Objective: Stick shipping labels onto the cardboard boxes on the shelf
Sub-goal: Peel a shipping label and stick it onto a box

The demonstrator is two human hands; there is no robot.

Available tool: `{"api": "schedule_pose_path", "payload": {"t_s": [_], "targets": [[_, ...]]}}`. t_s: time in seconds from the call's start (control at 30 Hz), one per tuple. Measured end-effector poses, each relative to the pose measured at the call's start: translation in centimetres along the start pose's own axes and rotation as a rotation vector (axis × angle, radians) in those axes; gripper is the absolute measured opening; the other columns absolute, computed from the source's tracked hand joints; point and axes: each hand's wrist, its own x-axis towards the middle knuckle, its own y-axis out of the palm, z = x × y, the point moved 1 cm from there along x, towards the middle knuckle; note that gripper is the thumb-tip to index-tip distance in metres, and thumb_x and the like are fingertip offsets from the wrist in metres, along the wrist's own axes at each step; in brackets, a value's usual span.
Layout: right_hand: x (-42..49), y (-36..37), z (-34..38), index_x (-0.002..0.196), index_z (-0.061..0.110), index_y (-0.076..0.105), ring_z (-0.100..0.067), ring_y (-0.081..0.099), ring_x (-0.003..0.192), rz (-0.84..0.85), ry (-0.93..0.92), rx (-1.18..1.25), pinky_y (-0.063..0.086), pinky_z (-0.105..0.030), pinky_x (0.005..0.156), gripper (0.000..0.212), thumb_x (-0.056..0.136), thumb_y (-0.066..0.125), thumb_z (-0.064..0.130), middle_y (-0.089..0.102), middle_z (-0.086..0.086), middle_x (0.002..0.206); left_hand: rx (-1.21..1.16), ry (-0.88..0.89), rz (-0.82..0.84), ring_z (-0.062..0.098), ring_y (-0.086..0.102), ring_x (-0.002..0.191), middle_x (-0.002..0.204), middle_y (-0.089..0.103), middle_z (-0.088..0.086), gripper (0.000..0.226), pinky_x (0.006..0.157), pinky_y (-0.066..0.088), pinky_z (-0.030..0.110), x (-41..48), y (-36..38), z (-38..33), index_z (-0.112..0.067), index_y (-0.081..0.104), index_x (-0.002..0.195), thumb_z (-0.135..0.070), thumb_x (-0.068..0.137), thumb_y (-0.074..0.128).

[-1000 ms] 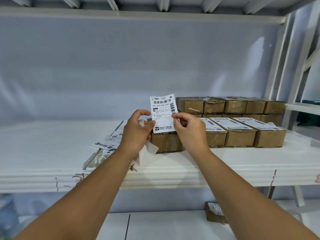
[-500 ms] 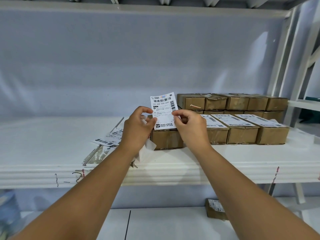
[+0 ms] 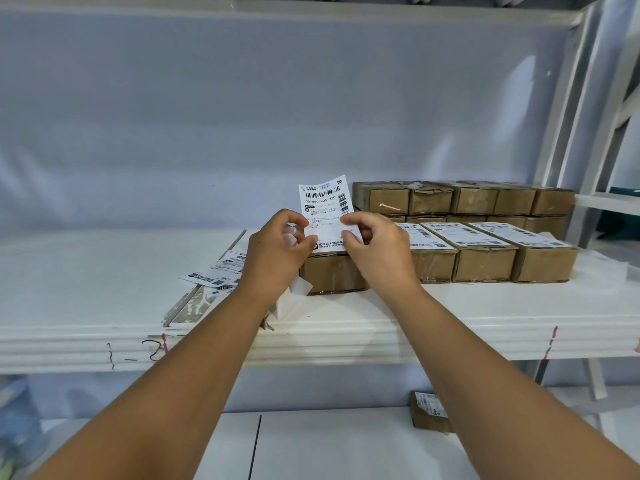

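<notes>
Both hands hold one white shipping label (image 3: 323, 206) upright above the leftmost cardboard box (image 3: 332, 273) of the front row. My left hand (image 3: 275, 252) pinches the label's left edge and also holds crumpled backing paper (image 3: 292, 299) that hangs below it. My right hand (image 3: 375, 247) pinches the label's right edge between thumb and fingers. To the right, three front-row boxes (image 3: 485, 259) carry labels on top. A back row of plain cardboard boxes (image 3: 460, 199) is stacked behind them.
Loose labels (image 3: 216, 271) lie on the white shelf (image 3: 86, 282) left of my left hand. A small labelled box (image 3: 429, 412) sits on the lower surface below. White shelf uprights (image 3: 575, 116) stand at the right.
The label has dropped slightly toward the leftmost box. My right hand's grip has slid lower along the label's right edge, and both hands sit a bit closer to the box.
</notes>
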Motion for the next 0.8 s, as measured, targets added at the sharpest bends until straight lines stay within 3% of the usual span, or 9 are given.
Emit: {"api": "schedule_pose_path", "payload": {"t_s": [0.17,0.3,0.43,0.57,0.7,0.8], "targets": [[0.02,0.01,0.03,0.107,0.016,0.070,-0.011,0.054,0.083,-0.004,-0.011,-0.011,0.039,-0.018,0.078,0.022,0.087,0.062,0.012,0.065,-0.003,0.102,0.014,0.002,0.005,0.016,0.058,0.079,0.093,0.063,-0.002,0.015,0.063,0.045,0.022,-0.03,0.04,0.06,-0.026,0.058,0.096,-0.023,0.085,0.068],[0.03,0.11,-0.10,0.106,0.017,0.071,-0.004,0.046,0.072,-0.002,-0.031,-0.037,0.030,-0.007,0.066,0.022,0.087,0.062,0.013,0.057,0.004,0.093,-0.010,-0.007,0.023,0.017,0.058,0.079,0.096,0.063,0.001,0.018,0.058,0.043,0.020,-0.01,0.05,0.02,-0.026,0.057,0.099,-0.022,0.085,0.067],[-0.02,0.18,-0.05,0.103,0.015,0.072,0.005,0.044,0.067,-0.007,-0.055,-0.038,0.030,0.002,0.066,0.020,0.086,0.063,0.011,0.051,0.008,0.087,-0.026,-0.015,0.035,0.017,0.056,0.078,0.100,0.063,0.003,0.018,0.061,0.043,0.022,-0.01,0.04,0.09,-0.028,0.056,0.097,-0.021,0.085,0.067],[-0.06,0.16,0.00,0.100,0.014,0.073,-0.002,0.045,0.076,0.004,-0.047,-0.034,0.030,-0.002,0.067,0.016,0.086,0.064,0.012,0.052,0.018,0.080,-0.026,-0.028,0.044,0.021,0.060,0.090,0.099,0.064,0.001,0.017,0.072,0.049,0.028,0.08,0.04,0.20,-0.031,0.057,0.095,-0.022,0.084,0.067],[-0.06,-0.04,-0.16,0.098,0.015,0.073,0.000,0.044,0.065,0.032,-0.006,-0.017,0.031,-0.002,0.060,0.015,0.087,0.063,0.015,0.042,0.020,0.066,-0.027,-0.028,0.060,0.029,0.060,0.101,0.097,0.064,0.000,0.015,0.078,0.050,0.033,0.04,0.06,0.13,-0.031,0.057,0.092,-0.021,0.085,0.065],[-0.09,-0.16,-0.07,0.097,0.015,0.074,0.003,0.043,0.060,0.043,0.031,0.011,0.032,-0.002,0.058,0.015,0.088,0.062,0.015,0.041,0.019,0.060,-0.021,-0.027,0.053,0.023,0.060,0.098,0.090,0.062,-0.005,0.014,0.076,0.047,0.029,-0.09,0.04,0.06,-0.030,0.057,0.093,-0.020,0.086,0.064]]}}
